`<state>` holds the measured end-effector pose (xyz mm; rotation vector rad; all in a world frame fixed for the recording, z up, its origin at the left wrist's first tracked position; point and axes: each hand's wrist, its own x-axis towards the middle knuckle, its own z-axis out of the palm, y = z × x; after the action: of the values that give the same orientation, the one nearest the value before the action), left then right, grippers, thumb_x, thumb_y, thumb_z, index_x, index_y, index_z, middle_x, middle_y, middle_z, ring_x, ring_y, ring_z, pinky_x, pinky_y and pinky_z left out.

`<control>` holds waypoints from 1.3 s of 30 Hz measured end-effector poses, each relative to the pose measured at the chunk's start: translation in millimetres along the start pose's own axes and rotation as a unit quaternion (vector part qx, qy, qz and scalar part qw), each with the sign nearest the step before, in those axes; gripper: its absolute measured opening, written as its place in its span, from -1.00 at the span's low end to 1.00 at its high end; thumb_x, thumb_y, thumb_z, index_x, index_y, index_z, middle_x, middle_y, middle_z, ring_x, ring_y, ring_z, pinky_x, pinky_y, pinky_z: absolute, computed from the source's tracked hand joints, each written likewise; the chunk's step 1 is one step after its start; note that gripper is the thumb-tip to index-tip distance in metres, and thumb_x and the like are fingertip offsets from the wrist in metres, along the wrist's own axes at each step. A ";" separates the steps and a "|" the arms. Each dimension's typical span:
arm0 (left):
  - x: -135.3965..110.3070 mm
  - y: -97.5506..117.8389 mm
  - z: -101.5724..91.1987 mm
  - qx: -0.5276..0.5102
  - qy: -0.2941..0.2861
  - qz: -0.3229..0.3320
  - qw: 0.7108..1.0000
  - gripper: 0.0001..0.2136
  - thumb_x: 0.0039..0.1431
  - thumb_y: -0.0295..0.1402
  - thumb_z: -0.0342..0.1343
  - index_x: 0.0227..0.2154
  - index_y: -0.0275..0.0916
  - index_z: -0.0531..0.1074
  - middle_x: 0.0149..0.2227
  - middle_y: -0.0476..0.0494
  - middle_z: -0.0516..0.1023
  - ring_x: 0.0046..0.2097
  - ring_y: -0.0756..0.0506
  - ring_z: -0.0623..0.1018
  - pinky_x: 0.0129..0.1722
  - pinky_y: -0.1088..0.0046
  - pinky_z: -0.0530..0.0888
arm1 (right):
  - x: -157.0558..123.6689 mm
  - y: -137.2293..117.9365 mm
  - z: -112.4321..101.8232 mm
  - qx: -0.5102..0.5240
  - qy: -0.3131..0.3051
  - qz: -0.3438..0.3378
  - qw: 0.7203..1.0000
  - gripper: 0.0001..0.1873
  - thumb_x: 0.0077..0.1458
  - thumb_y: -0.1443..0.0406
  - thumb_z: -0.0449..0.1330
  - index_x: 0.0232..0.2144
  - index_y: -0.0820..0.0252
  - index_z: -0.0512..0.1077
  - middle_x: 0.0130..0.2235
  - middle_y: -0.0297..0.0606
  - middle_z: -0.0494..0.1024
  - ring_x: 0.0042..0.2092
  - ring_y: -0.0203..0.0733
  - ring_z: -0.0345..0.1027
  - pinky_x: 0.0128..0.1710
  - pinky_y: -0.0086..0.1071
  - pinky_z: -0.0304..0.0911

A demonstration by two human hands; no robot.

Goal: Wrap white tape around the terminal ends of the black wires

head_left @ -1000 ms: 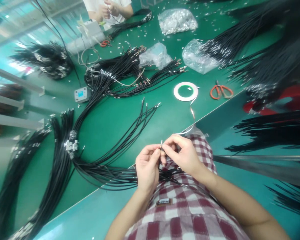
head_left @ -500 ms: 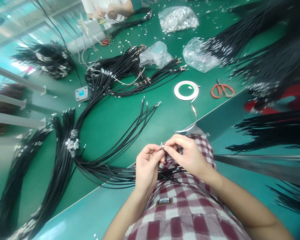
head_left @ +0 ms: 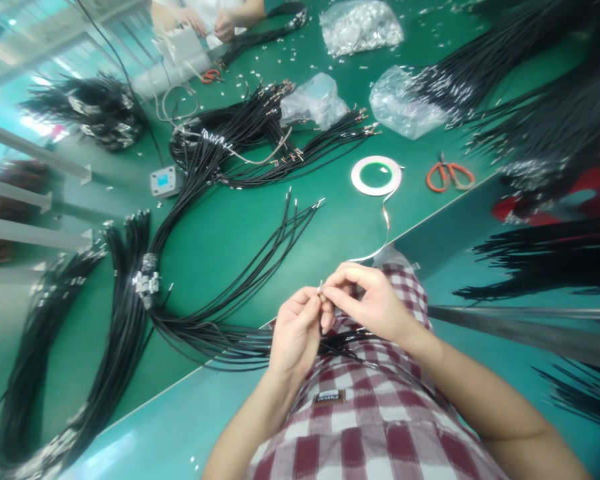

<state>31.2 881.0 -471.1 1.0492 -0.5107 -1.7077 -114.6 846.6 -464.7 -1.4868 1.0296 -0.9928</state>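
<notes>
My left hand and my right hand meet just above my checked shirt at the table's near edge. Both pinch the end of a thin black wire with a small metal terminal sticking up between the fingertips. More black wires run under my hands across my lap. A fan of loose black wires lies on the green table just beyond my left hand, tips pointing away.
A tape roll with a trailing strip and orange scissors lie to the right. Clear bags of terminals sit further back. Thick black wire bundles cover the left and the far right. Another person's hands work at the far edge.
My hands have risen slightly and stay pinched together on the terminal end. The view has tilted a little; nothing on the table has moved.
</notes>
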 end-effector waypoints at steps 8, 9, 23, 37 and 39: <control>5.2 -4.9 -3.5 0.012 -0.029 -0.006 1.000 -0.65 0.15 -0.16 0.27 -0.53 -0.31 0.34 -0.64 0.09 0.22 -0.64 0.14 0.18 -0.60 0.57 0.06 | 9.2 2.3 -3.1 0.014 -0.042 0.009 0.999 -0.91 0.12 0.40 0.23 -0.43 0.22 0.50 -0.43 -0.37 0.48 -0.45 -0.37 0.26 -0.44 -0.45 0.19; 5.6 -5.6 -3.7 0.018 -0.031 -0.003 0.999 -0.65 0.16 -0.15 0.26 -0.52 -0.31 0.33 -0.64 0.10 0.20 -0.64 0.15 0.15 -0.61 0.58 0.04 | 10.1 3.9 -2.8 0.022 -0.044 0.003 0.999 -0.92 0.10 0.41 0.22 -0.43 0.22 0.49 -0.43 -0.38 0.47 -0.45 -0.38 0.24 -0.45 -0.46 0.18; 1.4 -4.4 -3.5 0.002 0.021 0.043 0.999 -0.73 -0.06 -0.35 0.43 -0.42 -0.30 0.43 -0.57 0.07 0.40 -0.62 0.13 0.34 -0.59 0.63 0.22 | 3.2 -1.2 -10.8 -0.048 -0.031 -0.059 0.997 -0.95 0.16 0.40 0.28 -0.35 0.19 0.56 -0.36 -0.31 0.56 -0.31 -0.28 0.41 -0.27 -0.38 0.29; 0.5 -2.9 -5.3 -0.006 0.003 0.015 1.000 -0.75 0.03 -0.27 0.38 -0.43 -0.32 0.46 -0.58 0.03 0.45 -0.64 0.08 0.41 -0.63 0.63 0.24 | 7.4 -2.4 -8.5 -0.005 -0.035 -0.009 0.999 -0.91 0.14 0.40 0.27 -0.39 0.21 0.58 -0.38 -0.32 0.56 -0.37 -0.32 0.39 -0.35 -0.43 0.26; 0.6 -1.7 -7.0 -0.001 -0.015 0.004 1.000 -0.73 0.07 -0.24 0.35 -0.47 -0.34 0.44 -0.57 0.01 0.45 -0.65 0.08 0.42 -0.62 0.62 0.25 | 10.4 -2.7 -8.5 0.008 -0.044 0.001 0.999 -0.91 0.12 0.39 0.26 -0.40 0.22 0.57 -0.39 -0.32 0.55 -0.39 -0.34 0.36 -0.37 -0.43 0.25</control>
<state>36.1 882.1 -476.3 1.0194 -0.5324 -1.7188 -119.4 834.6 -460.2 -1.5027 0.9576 -0.9232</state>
